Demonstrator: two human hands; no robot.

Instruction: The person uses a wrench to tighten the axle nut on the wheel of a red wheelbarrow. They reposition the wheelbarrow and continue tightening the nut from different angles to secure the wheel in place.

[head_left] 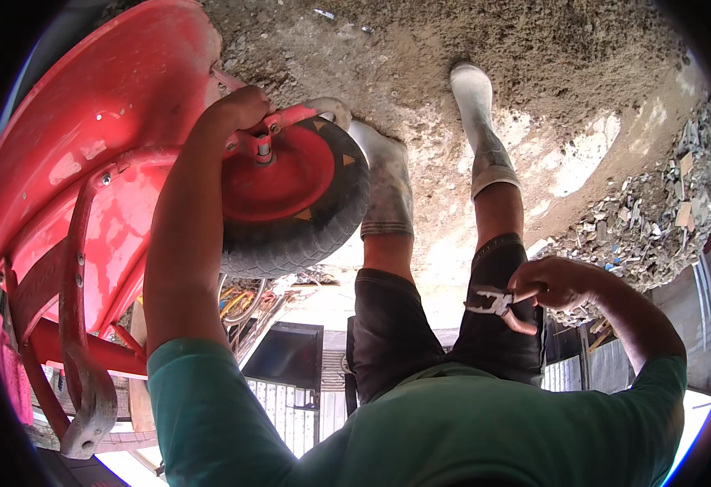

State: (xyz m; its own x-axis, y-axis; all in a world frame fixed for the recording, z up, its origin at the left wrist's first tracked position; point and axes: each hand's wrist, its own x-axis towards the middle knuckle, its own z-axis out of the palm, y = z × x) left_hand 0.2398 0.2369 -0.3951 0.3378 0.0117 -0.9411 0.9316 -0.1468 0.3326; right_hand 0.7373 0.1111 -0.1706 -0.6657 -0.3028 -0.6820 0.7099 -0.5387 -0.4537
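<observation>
One wheelbarrow, one pair of pliers, two boots

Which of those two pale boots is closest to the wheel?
The left boot: it is right at the tire's edge and partly hidden by the wheel, while the right boot is clear of it, farther right.
</observation>
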